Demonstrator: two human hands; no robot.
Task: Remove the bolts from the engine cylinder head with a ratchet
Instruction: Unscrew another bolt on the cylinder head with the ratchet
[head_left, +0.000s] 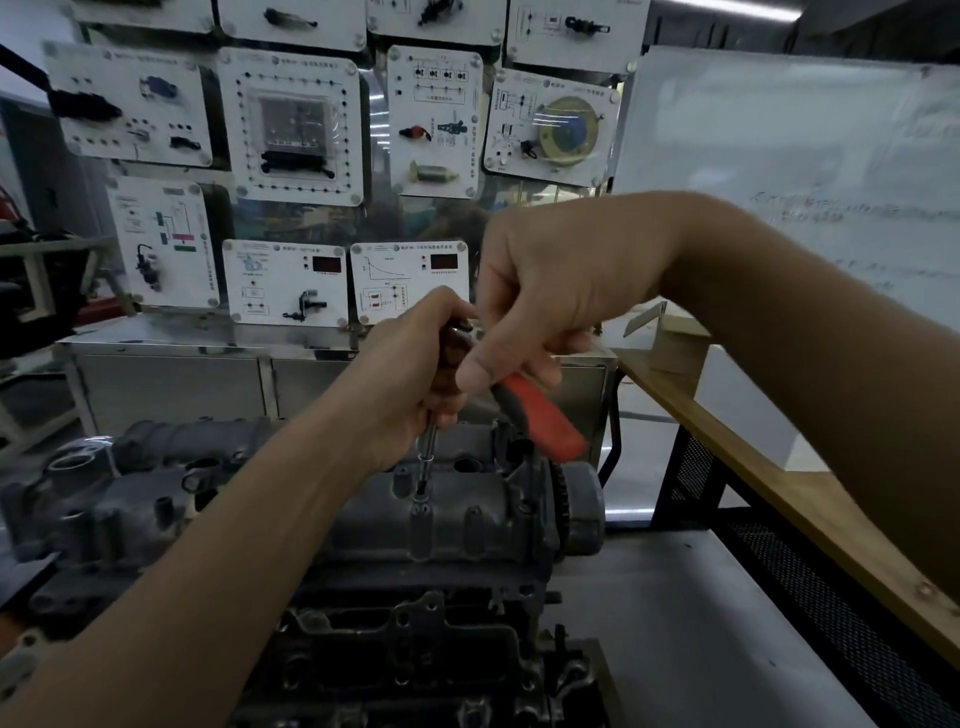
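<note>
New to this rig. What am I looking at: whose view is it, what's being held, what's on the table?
There is no robot here. The one picture comes from a camera worn on a person's head, looking forward and down at their two bare hands. The grey casting in the middle is the cylinder head, sitting on a grey metal table. The right hand curls round the red handle of a ratchet. The left hand grips the tool's head end, probably to steady it. A thin extension runs down from there into the cylinder head. The bolt itself is hidden. Behind are white training panels and, to the right, a whiteboard.
</note>
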